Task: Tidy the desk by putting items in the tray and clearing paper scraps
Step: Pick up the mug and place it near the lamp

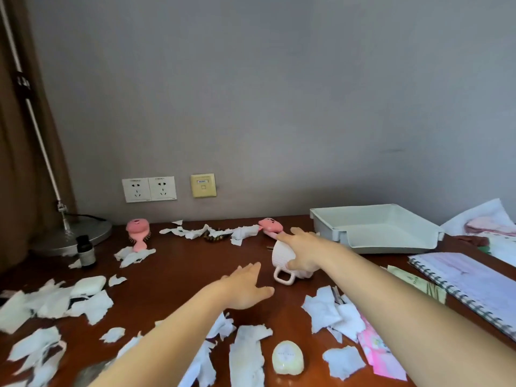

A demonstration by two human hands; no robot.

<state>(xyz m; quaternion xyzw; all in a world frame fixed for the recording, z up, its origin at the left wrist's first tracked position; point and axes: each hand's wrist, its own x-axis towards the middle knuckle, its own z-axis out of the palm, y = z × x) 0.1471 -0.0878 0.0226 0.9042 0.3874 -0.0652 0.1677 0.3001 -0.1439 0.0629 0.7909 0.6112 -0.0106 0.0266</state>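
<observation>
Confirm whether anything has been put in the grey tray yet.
No: the grey tray sits bare inside, while the right hand holds the white ribbed item beside it.

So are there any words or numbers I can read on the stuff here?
No text can be read in full.
Yellow wall plate: a small white label, too blurred to read.
White sockets: tiny print along the top, too small.
Round cream gadget: a faint line of marks, unreadable.
Green slip beside the notebook: faint print, too blurred.
</observation>
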